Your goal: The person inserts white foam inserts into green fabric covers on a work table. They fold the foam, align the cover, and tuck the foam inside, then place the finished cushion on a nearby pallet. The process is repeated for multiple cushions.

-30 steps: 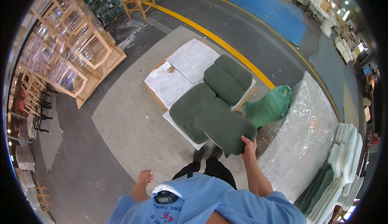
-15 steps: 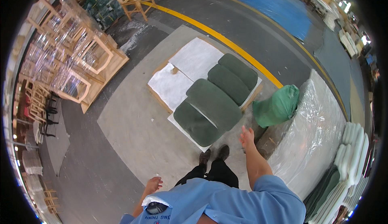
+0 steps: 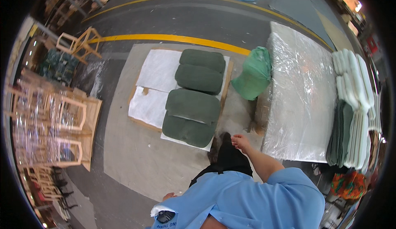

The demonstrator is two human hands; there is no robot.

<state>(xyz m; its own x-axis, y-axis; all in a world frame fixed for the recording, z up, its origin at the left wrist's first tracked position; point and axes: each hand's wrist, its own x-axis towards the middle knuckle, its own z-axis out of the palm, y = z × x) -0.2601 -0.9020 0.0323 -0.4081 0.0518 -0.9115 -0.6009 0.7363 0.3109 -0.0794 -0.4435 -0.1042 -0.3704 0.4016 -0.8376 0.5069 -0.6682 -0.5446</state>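
Note:
Several dark green cushions (image 3: 192,105) lie on the floor ahead of me in overlapping pairs, on white sheets (image 3: 159,70). My right hand (image 3: 240,141) hangs just right of the nearest cushion's corner, near my knee. It holds nothing, and its fingers are loosely bent and touch no cushion. At the lower left, only a small part of my left hand (image 3: 168,196) shows beside my shirt, its fingers mostly hidden. A green sack (image 3: 253,73) stands right of the cushions, against the plastic-wrapped block.
On the right is a big plastic-wrapped block (image 3: 301,97), with stacked white and green padding (image 3: 350,105) beyond it. Wooden chair frames on a pallet (image 3: 94,134) stand at left. A wooden chair (image 3: 80,45) is at far left, near a yellow floor line (image 3: 173,37).
My view has turned to the right and the cushions look squarer to me. My right hand has dropped closer to my leg. My left hand has drawn back, mostly behind my shirt.

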